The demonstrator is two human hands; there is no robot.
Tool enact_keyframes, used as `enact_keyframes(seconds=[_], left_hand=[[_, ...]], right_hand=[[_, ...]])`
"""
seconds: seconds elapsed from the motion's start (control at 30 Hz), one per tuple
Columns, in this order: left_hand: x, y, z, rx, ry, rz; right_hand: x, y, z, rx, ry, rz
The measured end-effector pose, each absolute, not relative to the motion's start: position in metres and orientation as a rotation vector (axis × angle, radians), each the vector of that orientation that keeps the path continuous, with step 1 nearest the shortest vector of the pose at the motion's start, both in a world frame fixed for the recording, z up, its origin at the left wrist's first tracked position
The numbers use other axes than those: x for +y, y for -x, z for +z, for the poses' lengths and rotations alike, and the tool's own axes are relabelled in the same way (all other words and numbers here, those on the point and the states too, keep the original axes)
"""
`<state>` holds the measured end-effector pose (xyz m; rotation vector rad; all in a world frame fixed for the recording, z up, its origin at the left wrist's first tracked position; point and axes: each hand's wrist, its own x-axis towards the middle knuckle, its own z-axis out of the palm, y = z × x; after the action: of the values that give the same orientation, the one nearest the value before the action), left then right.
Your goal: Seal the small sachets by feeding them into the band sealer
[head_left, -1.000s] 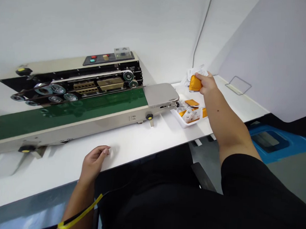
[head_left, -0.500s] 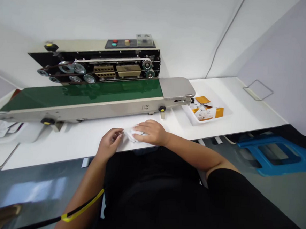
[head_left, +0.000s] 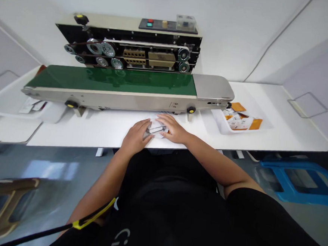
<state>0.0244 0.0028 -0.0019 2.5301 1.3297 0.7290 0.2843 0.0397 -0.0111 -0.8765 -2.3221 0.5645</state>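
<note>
A small white packet lies at the front of the white table, between my two hands, below the conveyor of the machine. Its surface looks crinkled, with dark lines and a bit of orange by the right fingertips; what it contains I cannot make out. My left hand grips its left side, fingers bent over it and thumb at the near edge. From the right, my right hand closes on the other side, fingers over the top and thumb below. Part of the packet is hidden under the fingers.
A band sealing machine with a green belt stands along the back. A white bin of orange and white sachets sits right, another bin left. Stools, one blue and one brown, stand below the table.
My view has shifted, so the machine appears higher and further right. My left hand has come onto the packet, its fingers now over the side; the right hand still holds it.
</note>
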Motion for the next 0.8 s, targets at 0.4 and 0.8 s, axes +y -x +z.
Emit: enact_keyframes(seconds=[0.4,0.8], left_hand=[[-0.002,-0.023,-0.001,1.475,-2.495,0.754],[-0.002,-0.019,-0.002,1.415,-2.512,0.818]], right_hand=[[0.037,-0.295,0.0,-1.832,0.992,0.331],[0.124,-0.37,0.123,-1.228,1.119,0.658]])
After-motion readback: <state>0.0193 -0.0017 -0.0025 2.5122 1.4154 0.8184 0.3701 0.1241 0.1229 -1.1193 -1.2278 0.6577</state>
